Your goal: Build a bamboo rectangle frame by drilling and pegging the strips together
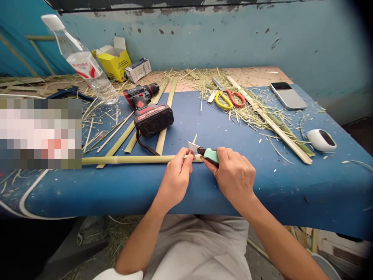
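A long green bamboo stick (128, 159) lies across the blue table (204, 186), its right end at my hands. My left hand (176, 179) pinches that end, with a thin pale sliver sticking up near the fingertips. My right hand (234, 177) grips a mint-green utility knife (208, 154) whose blade (193, 147) points left and rests at the stick's end. Both hands are close together near the table's front edge.
A red-and-black cordless drill (148, 111) sits on several split bamboo strips (164, 112). Behind are a plastic bottle (83, 62), a yellow box (115, 60), scissors (229, 99), shavings, a phone (288, 95), long strips (271, 120) and a white device (321, 140). A blurred patch covers the left.
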`<state>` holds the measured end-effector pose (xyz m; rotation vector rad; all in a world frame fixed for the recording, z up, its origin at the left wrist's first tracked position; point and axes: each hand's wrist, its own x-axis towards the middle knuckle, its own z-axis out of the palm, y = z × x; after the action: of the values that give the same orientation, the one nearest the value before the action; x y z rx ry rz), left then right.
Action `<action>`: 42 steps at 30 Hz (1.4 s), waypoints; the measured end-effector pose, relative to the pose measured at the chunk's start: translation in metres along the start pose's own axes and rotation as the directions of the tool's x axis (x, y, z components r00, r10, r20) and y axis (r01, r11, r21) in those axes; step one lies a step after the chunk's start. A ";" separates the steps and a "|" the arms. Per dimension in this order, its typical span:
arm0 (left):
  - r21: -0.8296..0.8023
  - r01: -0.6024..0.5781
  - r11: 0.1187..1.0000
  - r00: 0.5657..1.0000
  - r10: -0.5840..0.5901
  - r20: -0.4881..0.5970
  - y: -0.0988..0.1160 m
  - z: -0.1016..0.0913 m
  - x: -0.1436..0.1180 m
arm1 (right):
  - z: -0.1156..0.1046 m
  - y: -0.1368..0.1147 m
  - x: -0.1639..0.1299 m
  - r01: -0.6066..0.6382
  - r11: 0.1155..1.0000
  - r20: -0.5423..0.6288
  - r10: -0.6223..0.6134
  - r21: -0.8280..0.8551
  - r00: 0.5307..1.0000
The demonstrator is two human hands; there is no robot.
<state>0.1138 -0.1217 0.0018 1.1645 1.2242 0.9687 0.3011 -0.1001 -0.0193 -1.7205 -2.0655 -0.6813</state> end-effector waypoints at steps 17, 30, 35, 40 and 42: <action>-0.028 -0.016 0.999 1.000 0.016 -0.003 -0.004 -0.004 0.000 | -0.001 0.004 -0.002 0.080 0.955 -0.036 -0.072 0.287 0.997; -0.046 -0.001 0.999 0.997 0.004 0.072 0.001 -0.007 -0.003 | -0.001 0.002 -0.003 0.065 0.991 -0.051 -0.060 0.113 0.997; -0.236 0.092 0.967 0.986 -0.056 0.155 -0.003 -0.014 -0.005 | 0.003 0.005 0.000 -0.191 0.980 -0.007 0.192 0.062 0.981; -0.255 0.083 0.963 0.986 -0.043 0.162 -0.005 -0.015 0.000 | 0.003 0.004 -0.004 -0.015 0.980 -0.072 0.030 0.198 0.997; -0.254 0.083 0.964 0.985 -0.042 0.165 -0.006 -0.014 0.000 | 0.001 0.004 -0.004 0.052 0.969 -0.074 -0.035 0.243 0.997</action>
<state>0.1001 -0.1207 -0.0034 0.9698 0.9690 0.9393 0.3056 -0.1021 -0.0223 -1.4978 -2.0488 -0.4679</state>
